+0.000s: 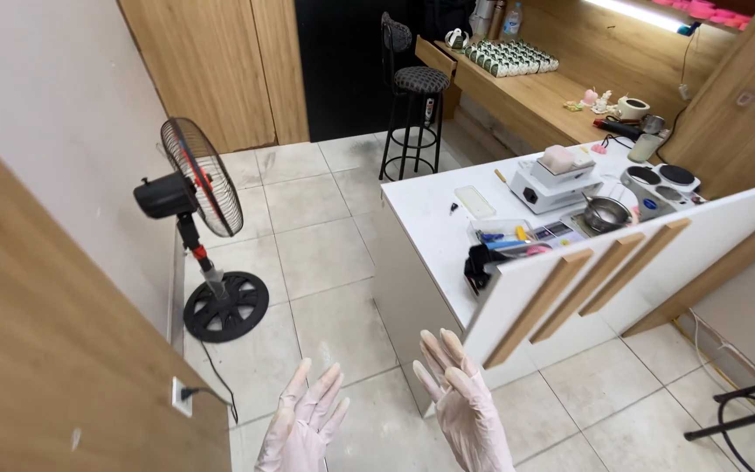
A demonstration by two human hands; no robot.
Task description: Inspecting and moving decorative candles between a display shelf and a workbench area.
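- Fingers spread wide on both gloved hands, left hand (pixel 301 422) and right hand (pixel 463 398), holding nothing.
- Nearest thing: white cabinet door (pixel 631 262) with wooden handles, just beside the right fingertips, probably untouched.
- Best approach, I'd judge: grip its edge squarely.
- Standing fan (pixel 196 214) well apart, left.

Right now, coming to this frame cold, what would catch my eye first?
Two hands in pale gloves, the left hand and right hand, are raised open and empty at the bottom centre. To the left, a black pedestal fan stands on the tiled floor by the wall. To the right, a white counter carries a small metal pot and assorted tools.
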